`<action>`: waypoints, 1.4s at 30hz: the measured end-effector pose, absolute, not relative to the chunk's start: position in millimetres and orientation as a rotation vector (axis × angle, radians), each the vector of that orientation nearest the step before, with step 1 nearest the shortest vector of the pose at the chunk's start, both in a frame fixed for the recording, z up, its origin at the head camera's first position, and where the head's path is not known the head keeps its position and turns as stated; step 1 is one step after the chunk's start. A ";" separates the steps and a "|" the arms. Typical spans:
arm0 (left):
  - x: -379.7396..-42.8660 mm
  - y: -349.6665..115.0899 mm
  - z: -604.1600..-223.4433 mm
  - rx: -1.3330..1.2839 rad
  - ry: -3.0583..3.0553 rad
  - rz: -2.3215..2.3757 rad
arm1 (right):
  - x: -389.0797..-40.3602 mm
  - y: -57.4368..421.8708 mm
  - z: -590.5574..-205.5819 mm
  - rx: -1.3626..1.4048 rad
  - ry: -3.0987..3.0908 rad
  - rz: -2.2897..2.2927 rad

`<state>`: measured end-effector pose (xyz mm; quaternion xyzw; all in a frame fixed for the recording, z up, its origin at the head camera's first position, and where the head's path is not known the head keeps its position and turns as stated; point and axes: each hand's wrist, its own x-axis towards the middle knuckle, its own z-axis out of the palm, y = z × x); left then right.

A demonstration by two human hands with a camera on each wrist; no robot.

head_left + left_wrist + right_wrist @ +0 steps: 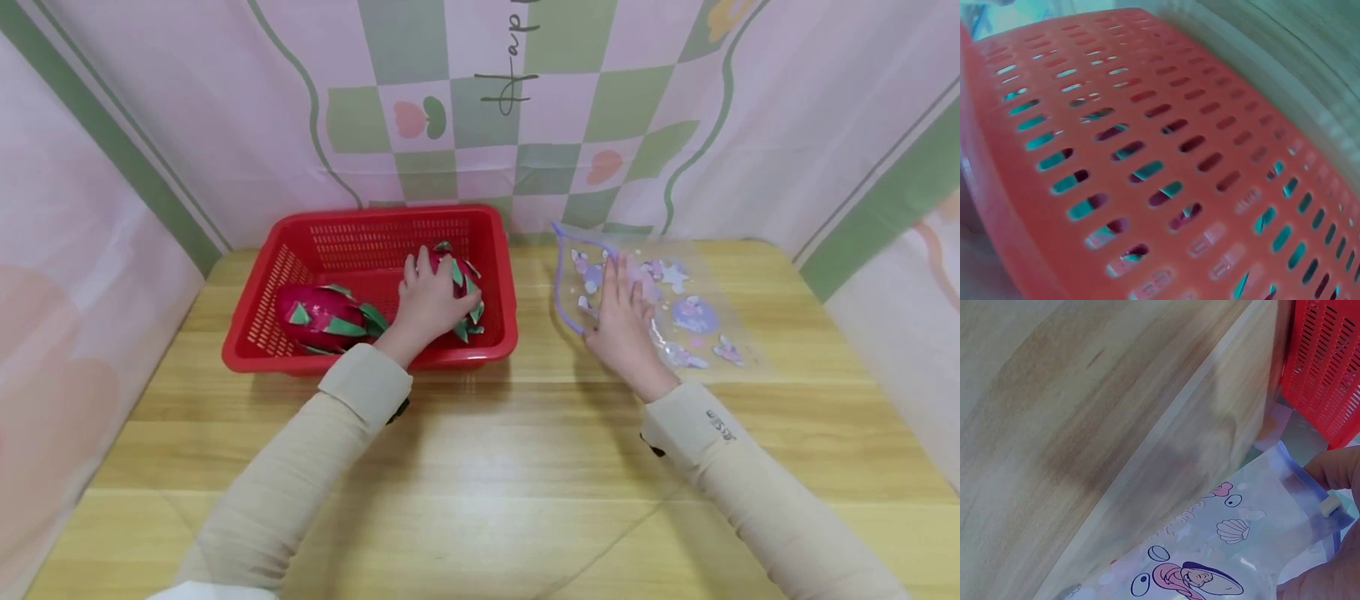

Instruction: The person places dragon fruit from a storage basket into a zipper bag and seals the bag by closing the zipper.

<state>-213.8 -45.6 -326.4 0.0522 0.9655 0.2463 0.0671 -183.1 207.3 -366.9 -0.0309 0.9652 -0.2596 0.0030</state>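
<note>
My left hand (431,300) reaches into the red plastic basket (247,333) and grips a dragon fruit (467,279) with green leaf tips, its fingers and thumb spread around the fruit. A second dragon fruit (318,317) lies at the basket's left end. My right hand (622,325) holds a clear printed zip bag (693,317) near its purple-edged mouth, which stands raised off the table. In the right wrist view the finger and thumb lie on either side of the purple zip edge (1310,481), near a pale slider. The basket's slotted wall (1147,125) hides the left hand's fingers in the left wrist view.
The basket stands at the back left of the wooden table (480,475), with the bag to its right. Behind both hangs a checked pink and green curtain (555,108), and similar cloth flanks the table on both sides.
</note>
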 end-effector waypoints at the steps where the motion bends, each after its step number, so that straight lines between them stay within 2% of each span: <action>1: -214.2 -46.4 -326.6 0.153 2.892 0.740 | -183.2 207.4 -366.9 -0.096 3.027 -0.815; 42: -214.1 -52.8 -335.3 0.078 2.804 0.744 | -184.6 208.1 -368.1 -0.075 3.048 -0.801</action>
